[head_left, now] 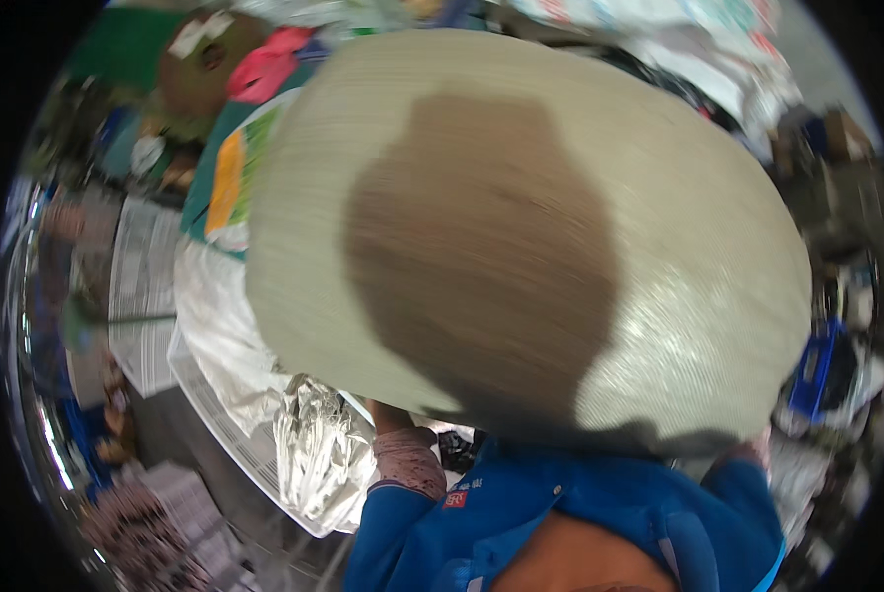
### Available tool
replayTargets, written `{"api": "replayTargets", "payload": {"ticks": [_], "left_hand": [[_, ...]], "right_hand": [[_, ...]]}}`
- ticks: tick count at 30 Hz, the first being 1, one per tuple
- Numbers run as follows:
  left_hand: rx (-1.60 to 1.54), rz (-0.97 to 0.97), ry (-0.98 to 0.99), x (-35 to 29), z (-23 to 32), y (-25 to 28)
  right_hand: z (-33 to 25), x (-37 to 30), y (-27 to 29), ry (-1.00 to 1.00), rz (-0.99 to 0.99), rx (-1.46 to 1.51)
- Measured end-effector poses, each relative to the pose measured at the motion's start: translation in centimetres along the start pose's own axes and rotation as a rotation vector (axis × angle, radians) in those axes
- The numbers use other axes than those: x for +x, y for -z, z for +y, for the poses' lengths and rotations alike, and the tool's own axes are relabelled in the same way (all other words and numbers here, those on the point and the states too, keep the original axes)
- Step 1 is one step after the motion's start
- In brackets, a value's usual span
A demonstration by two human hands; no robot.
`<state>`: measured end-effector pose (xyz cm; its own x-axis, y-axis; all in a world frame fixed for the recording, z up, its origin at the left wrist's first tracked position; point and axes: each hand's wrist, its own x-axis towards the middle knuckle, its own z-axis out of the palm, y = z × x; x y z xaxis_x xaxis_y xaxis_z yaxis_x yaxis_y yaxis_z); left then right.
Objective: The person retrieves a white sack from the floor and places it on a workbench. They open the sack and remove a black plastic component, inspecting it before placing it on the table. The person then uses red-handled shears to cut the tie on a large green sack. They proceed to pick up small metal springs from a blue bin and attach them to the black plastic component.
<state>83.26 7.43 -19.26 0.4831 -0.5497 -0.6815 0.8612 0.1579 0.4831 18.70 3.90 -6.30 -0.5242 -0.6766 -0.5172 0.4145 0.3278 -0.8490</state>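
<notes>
A large, bulging pale woven sack (699, 227) fills the middle of the view, close to me and raised in front of my chest. A broad shadow falls across its surface. My left hand (390, 417) grips the sack from below at its near left edge; only the back of the hand and wrist shows, with the fingers hidden underneath. At the near right edge, my right arm's pink patterned cuff (756, 449) reaches to the sack, which covers my right hand. Both arms wear blue sleeves and support the sack between them.
Crumpled silvery foil (322, 459) and white sheeting (223, 316) lie left of the sack. Farther left are a striped panel (141, 296) and a brown disc (205, 74). A pink bag (267, 65) is beyond. A blue plastic item (815, 373) sits among clutter at right.
</notes>
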Motion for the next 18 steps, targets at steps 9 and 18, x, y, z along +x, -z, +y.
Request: {"api": "replayTargets", "payload": {"ticks": [9, 18], "left_hand": [[0.250, -0.040, 0.016, -7.5, -5.8, 0.8], [1.296, -0.482, 0.500, -35.1, -23.9, -0.7]], "right_hand": [[0.8, 5.5, -1.5, 0.106, -0.092, -0.031], [-5.2, 5.6, 3.8, 0.418, -0.498, -0.056]]}}
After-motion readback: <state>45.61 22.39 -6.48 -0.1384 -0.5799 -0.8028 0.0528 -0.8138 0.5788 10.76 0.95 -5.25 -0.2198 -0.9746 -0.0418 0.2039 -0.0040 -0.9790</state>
